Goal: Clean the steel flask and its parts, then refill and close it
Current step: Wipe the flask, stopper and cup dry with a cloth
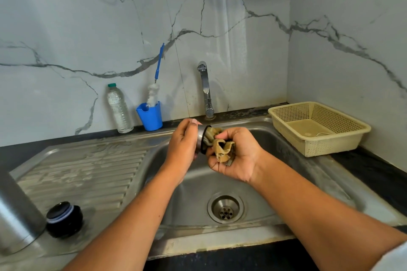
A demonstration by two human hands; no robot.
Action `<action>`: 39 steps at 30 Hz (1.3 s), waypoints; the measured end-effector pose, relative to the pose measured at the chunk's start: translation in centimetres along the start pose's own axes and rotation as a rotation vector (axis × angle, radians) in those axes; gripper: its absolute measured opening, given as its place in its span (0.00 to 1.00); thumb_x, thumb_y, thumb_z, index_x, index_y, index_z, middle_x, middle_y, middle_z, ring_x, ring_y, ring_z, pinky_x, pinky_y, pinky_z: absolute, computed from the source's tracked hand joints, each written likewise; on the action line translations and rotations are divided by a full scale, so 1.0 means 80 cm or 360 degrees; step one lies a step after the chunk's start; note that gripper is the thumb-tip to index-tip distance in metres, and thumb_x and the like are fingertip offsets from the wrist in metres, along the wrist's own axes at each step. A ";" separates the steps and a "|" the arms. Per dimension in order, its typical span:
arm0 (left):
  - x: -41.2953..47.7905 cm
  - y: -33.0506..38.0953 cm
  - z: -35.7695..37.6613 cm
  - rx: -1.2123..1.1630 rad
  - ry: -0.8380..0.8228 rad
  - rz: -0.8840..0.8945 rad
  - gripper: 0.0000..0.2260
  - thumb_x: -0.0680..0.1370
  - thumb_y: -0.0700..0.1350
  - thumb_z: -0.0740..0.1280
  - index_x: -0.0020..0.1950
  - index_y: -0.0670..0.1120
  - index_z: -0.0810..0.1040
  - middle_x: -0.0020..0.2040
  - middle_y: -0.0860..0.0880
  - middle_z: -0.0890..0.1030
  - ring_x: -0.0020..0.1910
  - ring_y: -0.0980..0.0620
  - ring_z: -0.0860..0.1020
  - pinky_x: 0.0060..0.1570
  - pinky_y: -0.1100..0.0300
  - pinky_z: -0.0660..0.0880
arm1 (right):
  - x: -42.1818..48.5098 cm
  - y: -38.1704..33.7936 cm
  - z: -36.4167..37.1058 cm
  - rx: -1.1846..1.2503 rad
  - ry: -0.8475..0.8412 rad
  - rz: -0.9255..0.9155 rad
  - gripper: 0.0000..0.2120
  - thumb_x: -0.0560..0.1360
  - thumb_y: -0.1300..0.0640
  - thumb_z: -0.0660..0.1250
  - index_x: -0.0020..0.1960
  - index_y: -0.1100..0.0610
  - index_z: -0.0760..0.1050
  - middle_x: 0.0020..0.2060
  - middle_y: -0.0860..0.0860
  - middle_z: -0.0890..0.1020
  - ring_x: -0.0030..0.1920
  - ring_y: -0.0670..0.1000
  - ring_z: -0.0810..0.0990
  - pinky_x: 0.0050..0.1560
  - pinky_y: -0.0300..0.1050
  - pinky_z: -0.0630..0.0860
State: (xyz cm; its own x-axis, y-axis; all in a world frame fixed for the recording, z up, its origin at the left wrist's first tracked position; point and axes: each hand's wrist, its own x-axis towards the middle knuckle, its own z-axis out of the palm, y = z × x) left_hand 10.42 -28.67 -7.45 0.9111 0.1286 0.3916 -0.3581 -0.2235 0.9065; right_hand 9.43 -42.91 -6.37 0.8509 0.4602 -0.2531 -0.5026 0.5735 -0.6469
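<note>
— Where's the grip?
— Left hand (184, 141) fingers (189, 124) curl round the steel cap (200, 137); right hand (236, 156) pinches the cloth (222, 147) stuffed inside it, above the sink (264, 182).
— Any tip?
— Twist the cloth hard against the rim. The flask (17, 215) and stopper (64, 219) stand on the drainboard (88, 171).

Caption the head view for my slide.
Left hand holds round steel cap over steel sink; right hand pushes crumpled tan cloth into it.
</note>
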 end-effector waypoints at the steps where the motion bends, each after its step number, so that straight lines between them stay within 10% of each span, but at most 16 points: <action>1: 0.001 -0.002 -0.001 -0.0003 0.0003 0.0002 0.12 0.86 0.51 0.57 0.50 0.51 0.78 0.37 0.51 0.78 0.36 0.52 0.75 0.28 0.62 0.69 | 0.001 0.000 0.000 -0.0008 0.0015 -0.0021 0.13 0.71 0.63 0.60 0.55 0.61 0.71 0.40 0.58 0.75 0.32 0.51 0.73 0.32 0.42 0.73; 12: 0.015 -0.013 -0.026 -0.0425 0.0147 -0.0223 0.12 0.85 0.56 0.62 0.53 0.48 0.71 0.40 0.44 0.79 0.28 0.52 0.74 0.24 0.62 0.67 | 0.008 -0.014 -0.010 0.0002 0.0178 -0.0370 0.09 0.77 0.65 0.57 0.49 0.59 0.77 0.31 0.52 0.78 0.26 0.49 0.76 0.34 0.44 0.74; 18: 0.008 -0.015 -0.036 -0.0616 -0.0018 -0.0304 0.32 0.65 0.54 0.80 0.63 0.46 0.72 0.64 0.40 0.78 0.59 0.43 0.83 0.50 0.52 0.83 | 0.015 -0.014 -0.011 -0.0471 0.0212 -0.0610 0.13 0.79 0.66 0.60 0.61 0.59 0.78 0.43 0.57 0.80 0.39 0.53 0.79 0.46 0.50 0.77; 24: -0.010 0.011 -0.044 -0.0579 -0.0011 -0.0315 0.38 0.61 0.50 0.84 0.68 0.48 0.75 0.65 0.43 0.80 0.62 0.46 0.82 0.63 0.46 0.80 | -0.015 0.000 -0.004 -0.0981 0.0117 -0.0737 0.16 0.79 0.69 0.66 0.66 0.65 0.72 0.40 0.59 0.83 0.38 0.60 0.83 0.40 0.58 0.85; 32: -0.062 0.031 -0.108 0.0152 0.0214 -0.0199 0.25 0.72 0.48 0.80 0.63 0.50 0.72 0.56 0.51 0.78 0.52 0.56 0.79 0.48 0.63 0.74 | -0.032 0.022 0.050 -0.1456 0.0065 -0.0875 0.14 0.76 0.66 0.72 0.60 0.58 0.75 0.47 0.60 0.84 0.46 0.61 0.86 0.50 0.64 0.83; 39: -0.111 0.010 -0.209 0.0775 0.0340 -0.0316 0.27 0.72 0.53 0.79 0.68 0.50 0.76 0.63 0.49 0.77 0.61 0.48 0.78 0.60 0.54 0.75 | -0.029 0.052 0.097 -0.1849 0.0121 -0.0996 0.12 0.75 0.65 0.72 0.55 0.53 0.77 0.46 0.55 0.85 0.47 0.55 0.86 0.52 0.58 0.84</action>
State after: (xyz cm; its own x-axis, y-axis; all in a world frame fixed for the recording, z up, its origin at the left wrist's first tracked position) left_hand -1.41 -13.85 -7.56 0.8716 0.3949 0.2904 -0.0027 -0.5886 0.8084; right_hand 4.17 -36.32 -2.85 0.9156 0.2707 0.2973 0.3659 -0.2546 -0.8951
